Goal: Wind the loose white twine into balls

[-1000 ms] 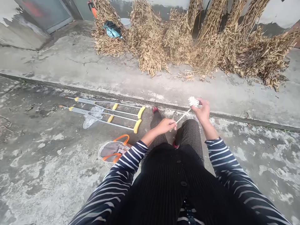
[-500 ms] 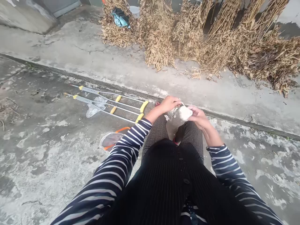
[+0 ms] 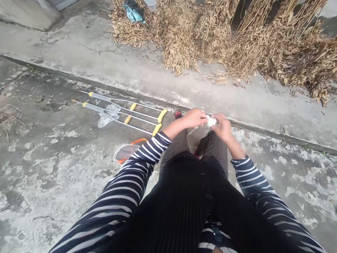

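Observation:
Between my hands is a small crumpled white thing (image 3: 211, 121), perhaps a cloth or thin plastic; its exact kind is too small to tell. My left hand (image 3: 195, 118) pinches its left edge with thumb and fingers together. From the right, my right hand (image 3: 222, 127) has its fingers closed round the other side, hiding part of it. Both hands are in front of my thighs, above the concrete ground.
Two crutches (image 3: 126, 114) with yellow pads lie left of my legs, over a clear plastic bag (image 3: 107, 117). An orange-edged mesh item (image 3: 125, 153) is beside my left sleeve. A low step edge (image 3: 276, 135) runs ahead; dry plant bundles (image 3: 181, 42) stand beyond.
The white thing has gone from a wider, spread shape to a smaller crumpled one. My right hand has moved slightly left and up, closer to my left hand. The view has shifted slightly.

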`<state>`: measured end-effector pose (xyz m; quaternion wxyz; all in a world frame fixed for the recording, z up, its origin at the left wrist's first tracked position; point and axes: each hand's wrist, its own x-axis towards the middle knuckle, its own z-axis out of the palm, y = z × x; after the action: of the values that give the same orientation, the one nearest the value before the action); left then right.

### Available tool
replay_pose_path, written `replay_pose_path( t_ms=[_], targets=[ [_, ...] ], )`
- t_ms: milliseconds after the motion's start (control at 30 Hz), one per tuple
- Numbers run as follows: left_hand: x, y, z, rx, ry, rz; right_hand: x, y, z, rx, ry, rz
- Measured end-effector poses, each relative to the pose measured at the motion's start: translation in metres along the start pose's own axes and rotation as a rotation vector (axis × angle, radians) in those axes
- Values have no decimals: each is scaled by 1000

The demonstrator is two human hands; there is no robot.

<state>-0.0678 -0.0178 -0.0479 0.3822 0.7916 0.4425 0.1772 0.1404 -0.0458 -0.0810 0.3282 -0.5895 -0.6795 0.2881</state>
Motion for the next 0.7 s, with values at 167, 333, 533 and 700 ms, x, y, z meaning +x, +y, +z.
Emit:
replay_pose_path(
  t_ms=[167,333,533,700],
  targets=[
    [16,2,-14,196,12,207,4,-9,-14,295,-335,223],
    [25,-1,-10,-18,28,215,7,-12,-28,796,-541,453],
    [17,-26,22,-464,25,-43,-6,-15,-21,1000,-394,461],
    [-12,-33,54,-569,-9,-96,15,-8,-37,838,-84,398]
  ],
)
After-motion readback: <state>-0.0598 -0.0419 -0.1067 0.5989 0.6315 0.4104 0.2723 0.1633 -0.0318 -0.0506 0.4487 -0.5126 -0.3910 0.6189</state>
